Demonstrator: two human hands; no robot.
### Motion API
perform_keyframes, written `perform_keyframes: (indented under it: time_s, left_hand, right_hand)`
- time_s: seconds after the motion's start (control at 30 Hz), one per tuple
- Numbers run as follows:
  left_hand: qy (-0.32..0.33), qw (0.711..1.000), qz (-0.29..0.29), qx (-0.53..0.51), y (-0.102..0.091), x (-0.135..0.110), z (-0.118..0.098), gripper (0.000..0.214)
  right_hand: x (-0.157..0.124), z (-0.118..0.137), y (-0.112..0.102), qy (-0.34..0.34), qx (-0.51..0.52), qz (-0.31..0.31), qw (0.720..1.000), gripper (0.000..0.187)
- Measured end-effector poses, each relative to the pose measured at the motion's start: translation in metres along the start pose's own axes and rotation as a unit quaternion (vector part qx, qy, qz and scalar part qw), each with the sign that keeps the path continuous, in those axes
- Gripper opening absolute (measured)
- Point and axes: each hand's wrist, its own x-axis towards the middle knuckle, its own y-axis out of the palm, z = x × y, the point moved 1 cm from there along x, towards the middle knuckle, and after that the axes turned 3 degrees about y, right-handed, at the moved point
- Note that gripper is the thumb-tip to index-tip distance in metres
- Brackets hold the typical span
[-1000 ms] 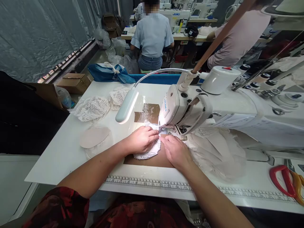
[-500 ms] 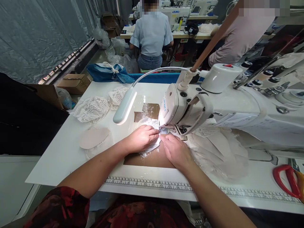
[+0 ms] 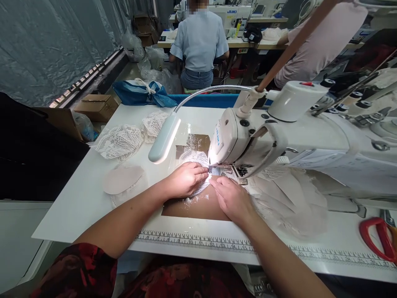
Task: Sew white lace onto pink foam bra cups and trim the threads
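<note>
My left hand (image 3: pixel 188 179) rests on a white lace piece (image 3: pixel 198 158), fingers together and pressing its edge beside the needle area. The sewing machine head (image 3: pixel 228 136) stands over that edge, and its presser foot is mostly hidden by the head and my fingers. My right hand (image 3: pixel 231 196) is just right of the left, thumb and forefinger closed at the near edge of the same lace piece. Brown tape or board (image 3: pixel 195 208) covers the tabletop under the work.
Lace pieces (image 3: pixel 119 141) and a beige oval pad (image 3: pixel 122 180) lie at left. More pale fabric (image 3: pixel 288 203) is heaped right of the machine. A lamp (image 3: pixel 164 138) hangs over the table. Red-handled scissors (image 3: pixel 376 238) lie at far right, beyond the ruler strip (image 3: pixel 192 241). Two people work beyond.
The lace piece has turned slightly under my left hand, with more of it showing behind the fingers. Both hands stay close to the needle. The view has shifted a little.
</note>
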Motion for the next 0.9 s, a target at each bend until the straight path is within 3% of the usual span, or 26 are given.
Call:
perform_keyframes:
  time_s: [0.33, 0.63, 0.77, 0.9]
  left_hand:
    - [-0.062, 0.996, 0.026, 0.058, -0.006, 0.0, -0.004, 0.032]
    - [-0.017, 0.999, 0.03, 0.028, -0.015, -0.011, -0.005, 0.03]
    - [-0.031, 0.999, 0.014, 0.005, -0.029, -0.01, -0.004, 0.031]
    - [-0.085, 0.996, -0.005, 0.016, -0.057, -0.011, -0.011, 0.029]
  right_hand:
    - [0.002, 0.002, 0.0, 0.023, 0.008, -0.009, 1.0, 0.044]
    - [-0.001, -0.001, -0.001, 0.032, 0.049, -0.027, 0.998, 0.039]
    - [-0.002, 0.0, -0.002, 0.026, 0.055, -0.03, 0.998, 0.035]
    - [-0.004, 0.002, -0.004, 0.017, 0.06, -0.042, 0.997, 0.031]
